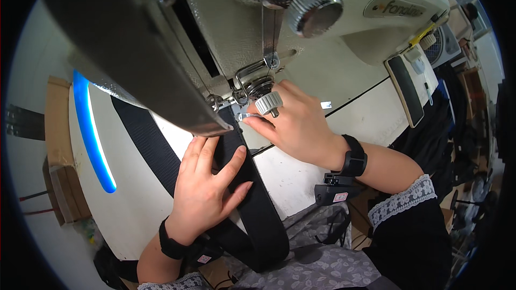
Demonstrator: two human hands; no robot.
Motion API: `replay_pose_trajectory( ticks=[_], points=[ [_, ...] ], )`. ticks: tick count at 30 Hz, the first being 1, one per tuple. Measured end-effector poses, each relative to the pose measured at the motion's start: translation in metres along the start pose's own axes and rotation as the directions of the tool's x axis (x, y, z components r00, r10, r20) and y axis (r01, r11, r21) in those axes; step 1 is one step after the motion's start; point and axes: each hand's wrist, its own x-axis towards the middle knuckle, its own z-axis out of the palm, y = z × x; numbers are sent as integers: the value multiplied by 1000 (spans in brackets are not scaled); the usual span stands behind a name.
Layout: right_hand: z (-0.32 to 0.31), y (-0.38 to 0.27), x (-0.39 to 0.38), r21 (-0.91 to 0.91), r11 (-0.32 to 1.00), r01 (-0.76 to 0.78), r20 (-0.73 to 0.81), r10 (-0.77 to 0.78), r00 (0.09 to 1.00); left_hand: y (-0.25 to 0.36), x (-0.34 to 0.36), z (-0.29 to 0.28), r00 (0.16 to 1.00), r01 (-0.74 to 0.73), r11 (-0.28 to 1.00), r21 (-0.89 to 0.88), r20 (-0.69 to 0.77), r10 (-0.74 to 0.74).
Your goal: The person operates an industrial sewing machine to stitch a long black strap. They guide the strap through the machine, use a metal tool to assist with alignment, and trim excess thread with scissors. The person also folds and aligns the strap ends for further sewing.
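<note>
A wide black webbing strap (266, 225) runs up over the white table to the needle area of a sewing machine (344, 43) and loops back at the near end. My left hand (204, 188) lies on the strap with its fingers spread, pressing it down just short of the machine head. Beside the needle area, my right hand (301, 121) has its thumb and fingers drawn together at a small clear piece (244, 116). The machine's knurled tension knob (269, 103) partly hides those fingertips, so what they hold cannot be made out.
Another length of black webbing (142, 139) curves across the table's left side, near a glowing blue-edged lamp strip (94, 134). A dark phone-like slab (405, 91) lies at the right table edge. Cardboard (59, 123) stands far left; dark cloth (430, 134) is piled at right.
</note>
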Motion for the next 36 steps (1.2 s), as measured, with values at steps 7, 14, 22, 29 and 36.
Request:
replay_pose_trajectory(
  ticks=[7,14,22,29,36],
  points=[
    [-3,-3,0,4,999,-44,39,44,998,0,1,1,1000,-12,1000,9,-11,12],
    [-6,-6,2,-71,997,-15,82,21,996,17,-15,7,993,21,998,-52,-118,-27],
    [-16,-11,0,-60,985,-160,230,170,958,-5,-17,1,943,140,976,-165,-280,-182],
    [-24,-32,2,13,1000,-12,392,6,920,-14,-22,3,926,87,967,-239,-339,-167],
    [-19,-33,1,19,998,66,446,-68,892,-18,-20,1,910,109,965,-237,-368,-193]
  ],
)
